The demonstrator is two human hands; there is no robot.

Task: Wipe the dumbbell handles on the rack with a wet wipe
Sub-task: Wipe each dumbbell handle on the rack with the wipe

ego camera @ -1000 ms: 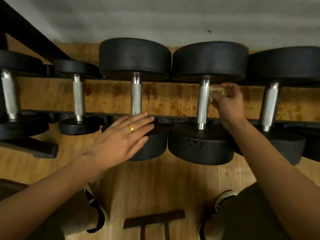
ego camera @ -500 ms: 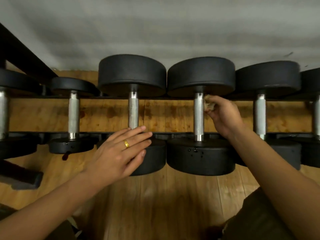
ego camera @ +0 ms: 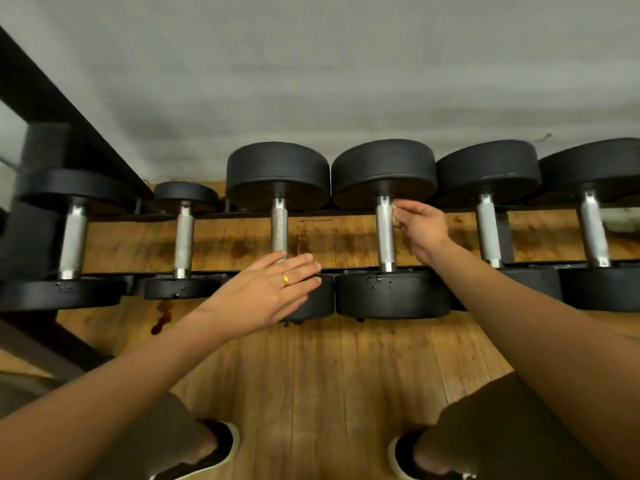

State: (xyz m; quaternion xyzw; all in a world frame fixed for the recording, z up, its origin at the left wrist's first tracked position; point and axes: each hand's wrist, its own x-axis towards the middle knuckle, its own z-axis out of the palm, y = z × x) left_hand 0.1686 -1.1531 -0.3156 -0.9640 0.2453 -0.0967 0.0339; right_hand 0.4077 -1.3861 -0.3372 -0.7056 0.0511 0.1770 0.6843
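Observation:
Several black dumbbells with silver knurled handles lie side by side on a low black rack [ego camera: 221,274]. My right hand [ego camera: 420,230] is curled beside the top of the fourth handle [ego camera: 385,237], fingertips touching the metal. It pinches a small crumpled wet wipe [ego camera: 397,222], mostly hidden by the fingers. My left hand [ego camera: 273,292] lies flat with straight fingers on the near head of the third dumbbell, just below its handle [ego camera: 279,226]. Further handles stand at the left [ego camera: 183,240] and the right [ego camera: 488,230].
A black slanted frame bar [ego camera: 69,109] runs along the left, against a grey wall. Wooden floor boards show under and before the rack, with a dark stain [ego camera: 161,317]. My two shoes [ego camera: 214,455] [ego camera: 398,455] stand close to the rack.
My right hand slid up the fourth handle to its top end, and the wipe shows less. The left hand stayed on the dumbbell head. My head pulled back, showing more dumbbells.

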